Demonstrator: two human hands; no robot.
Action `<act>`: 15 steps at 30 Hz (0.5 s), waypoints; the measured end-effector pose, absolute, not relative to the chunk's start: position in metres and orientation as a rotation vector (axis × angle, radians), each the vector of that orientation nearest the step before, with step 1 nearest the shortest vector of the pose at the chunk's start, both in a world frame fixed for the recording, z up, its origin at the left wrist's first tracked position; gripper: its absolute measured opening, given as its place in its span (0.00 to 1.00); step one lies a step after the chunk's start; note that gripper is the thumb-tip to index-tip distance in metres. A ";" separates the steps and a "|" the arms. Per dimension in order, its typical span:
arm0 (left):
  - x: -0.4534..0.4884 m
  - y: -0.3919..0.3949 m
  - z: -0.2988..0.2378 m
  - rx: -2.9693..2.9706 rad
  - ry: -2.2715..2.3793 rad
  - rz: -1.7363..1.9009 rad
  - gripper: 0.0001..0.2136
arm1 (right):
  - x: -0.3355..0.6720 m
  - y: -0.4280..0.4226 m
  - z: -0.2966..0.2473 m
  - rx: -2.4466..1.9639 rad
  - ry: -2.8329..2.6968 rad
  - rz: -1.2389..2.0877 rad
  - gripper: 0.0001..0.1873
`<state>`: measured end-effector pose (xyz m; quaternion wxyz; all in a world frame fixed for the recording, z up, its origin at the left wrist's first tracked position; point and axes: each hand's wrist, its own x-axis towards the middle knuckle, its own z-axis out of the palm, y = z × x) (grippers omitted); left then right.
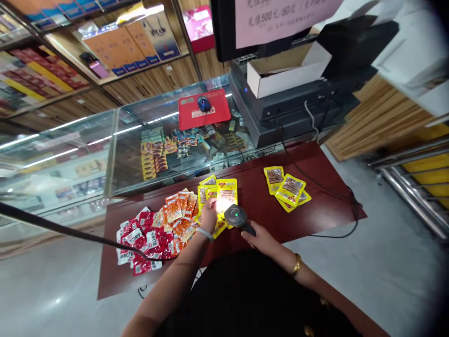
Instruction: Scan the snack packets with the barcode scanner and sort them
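While the left hand [208,216] is pinching a yellow packet [227,187] by its left edge, the right hand [257,234] is gripping the handle of a black scanner [235,215], whose light is falling on the packet's lower part. Whether scanner and packet are touching cannot be told. The packet is sitting near the middle of the dark red table [315,159], above other yellow packets [207,181].

Misreading is appearing the chief risk: bright light is washing out the glossy film, and the left fingers could be covering print. Because similar packets are lying directly beneath and beside it, the scanner could also be catching the wrong one. Slipping is a lesser concern, the film looking smooth.

To the left, orange packets [178,213] are crowding the left hand, and red packets [147,234] are spreading beyond them; a sweeping forearm could be disturbing either heap. A black cord [77,232] is crossing the red packets and could be snagging. On the right, separate yellow packets [290,189] are overlapping, well apart from the scanner, with a thin cable [326,189] running beside them. Beyond, a glass case [131,175] is bordering the table and supporting a red mat [185,119] and a mouse [203,104].
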<state>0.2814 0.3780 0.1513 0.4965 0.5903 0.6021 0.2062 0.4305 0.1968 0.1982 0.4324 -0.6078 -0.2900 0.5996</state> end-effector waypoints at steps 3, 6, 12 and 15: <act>0.249 0.378 0.156 1.399 1.497 0.500 0.10 | 0.430 0.198 0.197 -1.537 -0.761 1.492 0.28; 0.218 0.377 0.156 1.499 1.588 0.459 0.09 | 0.434 0.194 0.195 -1.559 -0.770 1.478 0.27; 0.224 0.364 0.168 2.042 1.917 0.402 0.25 | 0.447 0.179 0.186 -1.589 -0.709 1.436 0.27; 0.275 0.360 0.174 2.245 1.649 0.417 0.23 | 0.455 0.171 0.180 -1.604 -0.589 1.419 0.28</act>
